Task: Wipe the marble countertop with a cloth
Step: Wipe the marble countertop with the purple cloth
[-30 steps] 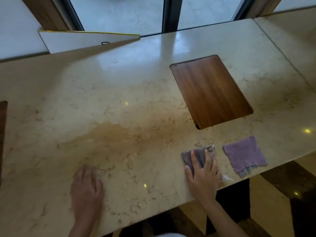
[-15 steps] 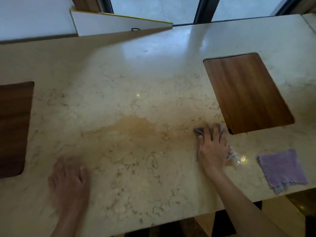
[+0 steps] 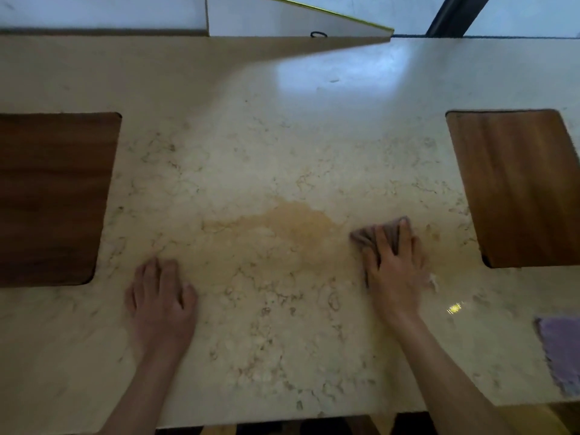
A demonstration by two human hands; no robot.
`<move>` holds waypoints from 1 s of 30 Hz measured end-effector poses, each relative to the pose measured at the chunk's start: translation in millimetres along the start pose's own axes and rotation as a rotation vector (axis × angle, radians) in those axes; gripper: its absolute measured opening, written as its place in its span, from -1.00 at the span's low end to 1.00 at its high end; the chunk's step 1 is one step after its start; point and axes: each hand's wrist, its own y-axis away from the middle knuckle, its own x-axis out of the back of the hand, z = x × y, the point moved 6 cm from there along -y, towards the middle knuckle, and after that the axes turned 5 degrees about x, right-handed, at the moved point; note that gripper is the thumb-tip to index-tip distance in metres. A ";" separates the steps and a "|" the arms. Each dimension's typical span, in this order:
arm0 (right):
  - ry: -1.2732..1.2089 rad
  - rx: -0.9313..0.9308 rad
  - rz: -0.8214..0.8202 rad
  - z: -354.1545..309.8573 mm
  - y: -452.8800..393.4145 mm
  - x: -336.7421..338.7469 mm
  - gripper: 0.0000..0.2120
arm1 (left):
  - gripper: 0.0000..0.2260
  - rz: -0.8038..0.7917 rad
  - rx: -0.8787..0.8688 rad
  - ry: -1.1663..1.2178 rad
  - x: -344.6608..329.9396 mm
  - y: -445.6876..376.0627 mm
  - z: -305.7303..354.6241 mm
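My right hand [image 3: 396,267] lies flat with the fingers spread, pressing a bunched grey-brown cloth [image 3: 376,235] onto the marble countertop [image 3: 282,152]; the cloth shows beyond and between my fingertips, its left corner sticking out past my index finger. It sits just right of a darker, yellowish patch [image 3: 292,224] in the marble. My left hand [image 3: 160,301] rests palm-down on the bare stone, fingers extended and close together, holding nothing. A wooden inset panel [image 3: 521,186] lies to the right of the cloth and another wooden panel [image 3: 53,199] at the far left. A purple cloth [image 3: 561,353] lies on the counter at the right edge, well apart from both hands.
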 end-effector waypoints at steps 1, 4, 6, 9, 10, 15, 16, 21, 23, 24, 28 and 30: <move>-0.021 -0.072 0.019 -1.6 -14.8 2.7 -0.48 | -0.46 0.001 0.000 0.001 0.9 -0.4 0.2; -0.064 -0.088 0.083 -45.3 -39.1 2.0 -0.46 | -0.46 -0.007 0.023 0.006 -0.1 -1.4 -1.1; -0.065 0.042 0.055 -88.1 -32.3 -10.5 -0.47 | -0.46 -0.005 0.026 0.004 -0.4 -1.9 -1.0; -0.037 0.322 0.018 -131.8 7.3 -27.9 -0.51 | -0.47 0.009 0.012 0.002 1.5 -1.4 -0.3; -0.030 0.384 0.018 -131.0 16.4 -29.2 -0.52 | -0.48 0.013 0.011 0.001 2.1 -0.7 -0.3; -0.005 0.172 0.041 -61.5 -34.5 -10.1 -0.49 | -0.49 0.023 0.008 0.007 2.0 -1.2 -0.1; -0.031 0.061 0.063 -55.9 -56.1 -5.9 -0.48 | -0.49 0.020 0.009 0.004 1.7 -1.3 0.0; -0.072 0.138 0.107 -144.5 -89.3 -14.0 -0.53 | -0.50 0.036 -0.009 0.003 -0.1 -0.6 -1.9; -0.022 0.384 0.076 -187.9 -61.6 -26.4 -0.53 | -0.51 0.030 -0.010 0.013 0.5 -0.8 -2.1; 0.009 0.512 0.047 -198.3 -46.1 -31.9 -0.52 | -0.51 0.022 -0.015 0.015 1.3 -0.4 -0.5; 0.068 0.596 0.020 -169.7 -57.5 -27.8 -0.53 | -0.60 0.046 -0.034 0.061 20.5 -20.5 -8.5; 0.052 0.364 0.094 -140.6 -91.7 -16.1 -0.54 | -0.64 0.060 -0.017 0.072 31.3 -54.3 -21.4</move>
